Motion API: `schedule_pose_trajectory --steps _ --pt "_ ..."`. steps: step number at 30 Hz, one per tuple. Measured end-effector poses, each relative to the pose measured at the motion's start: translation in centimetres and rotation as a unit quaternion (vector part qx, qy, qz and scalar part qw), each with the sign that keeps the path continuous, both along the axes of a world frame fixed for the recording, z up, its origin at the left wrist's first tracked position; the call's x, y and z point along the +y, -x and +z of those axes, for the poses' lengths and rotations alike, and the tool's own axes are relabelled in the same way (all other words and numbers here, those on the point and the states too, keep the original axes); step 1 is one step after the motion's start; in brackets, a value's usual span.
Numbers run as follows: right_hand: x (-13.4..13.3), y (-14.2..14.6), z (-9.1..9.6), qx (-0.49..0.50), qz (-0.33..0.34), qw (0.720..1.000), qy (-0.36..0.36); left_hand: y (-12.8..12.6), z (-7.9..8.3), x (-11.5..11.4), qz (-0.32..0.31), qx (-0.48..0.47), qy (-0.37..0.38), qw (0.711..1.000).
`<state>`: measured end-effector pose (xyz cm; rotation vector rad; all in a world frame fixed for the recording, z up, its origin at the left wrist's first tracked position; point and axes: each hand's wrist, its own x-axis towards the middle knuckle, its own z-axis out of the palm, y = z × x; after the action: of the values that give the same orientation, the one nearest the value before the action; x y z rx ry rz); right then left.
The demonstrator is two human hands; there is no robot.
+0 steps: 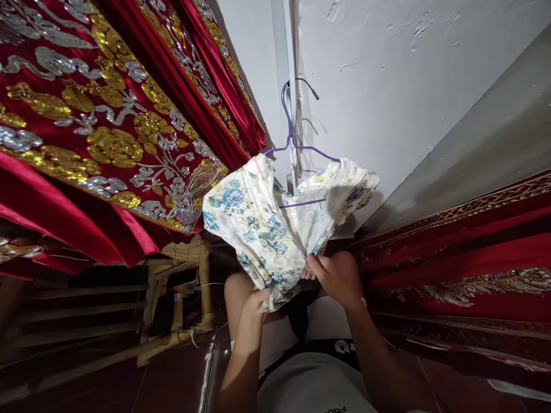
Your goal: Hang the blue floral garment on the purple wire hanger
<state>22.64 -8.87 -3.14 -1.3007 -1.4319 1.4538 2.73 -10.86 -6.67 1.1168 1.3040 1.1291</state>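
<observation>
A white garment with blue and green flowers [275, 223] hangs on a purple wire hanger [290, 135] hooked on a white wall rail. My left hand [255, 301] is closed on the garment's lower hem at the left. My right hand [338, 275] pinches the hem at the right, fingers curled into the cloth. Both hands are below the hanger, close together.
Red satin cloth with gold and silver embroidery [107, 115] hangs at the left, more red embroidered cloth [465, 264] at the right. A woven bamboo stool [181, 287] stands below left on a dark red tiled floor [172, 378]. A white wall [387, 86] is behind.
</observation>
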Motion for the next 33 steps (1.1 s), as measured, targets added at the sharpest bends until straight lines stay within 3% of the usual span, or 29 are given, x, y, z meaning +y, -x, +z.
schedule_pose_trajectory --steps 3,6,12,16,22,29,31,33 --pt "0.1 0.7 -0.2 -0.075 -0.003 0.997 -0.014 -0.2 -0.3 -0.4 -0.007 -0.086 0.059 0.995" --pt "0.1 1.1 -0.7 -0.137 0.009 0.990 -0.027 -1.0 -0.3 0.0 0.021 -0.088 0.043 0.995" --pt "0.3 0.2 -1.2 -0.083 -0.025 0.996 -0.030 -1.6 0.0 0.6 -0.006 -0.072 0.044 0.996" --pt "0.6 -0.3 -1.0 -0.055 -0.008 0.997 -0.046 -1.3 0.2 0.5 -0.028 -0.076 0.047 0.996" --pt "0.7 0.2 -1.6 -0.010 -0.039 0.999 -0.024 -0.7 0.0 0.3 -0.022 -0.073 0.049 0.996" --pt "0.4 0.5 -2.1 0.001 -0.017 1.000 -0.017 -0.8 0.2 0.1 -0.035 -0.076 0.074 0.994" --pt "0.4 0.6 -2.1 0.020 -0.033 0.999 -0.001 -0.5 -0.3 0.3 -0.024 -0.066 0.066 0.995" --pt "0.3 0.6 -2.1 0.032 -0.043 0.998 0.022 0.0 -1.3 0.6 0.038 -0.019 0.032 0.999"
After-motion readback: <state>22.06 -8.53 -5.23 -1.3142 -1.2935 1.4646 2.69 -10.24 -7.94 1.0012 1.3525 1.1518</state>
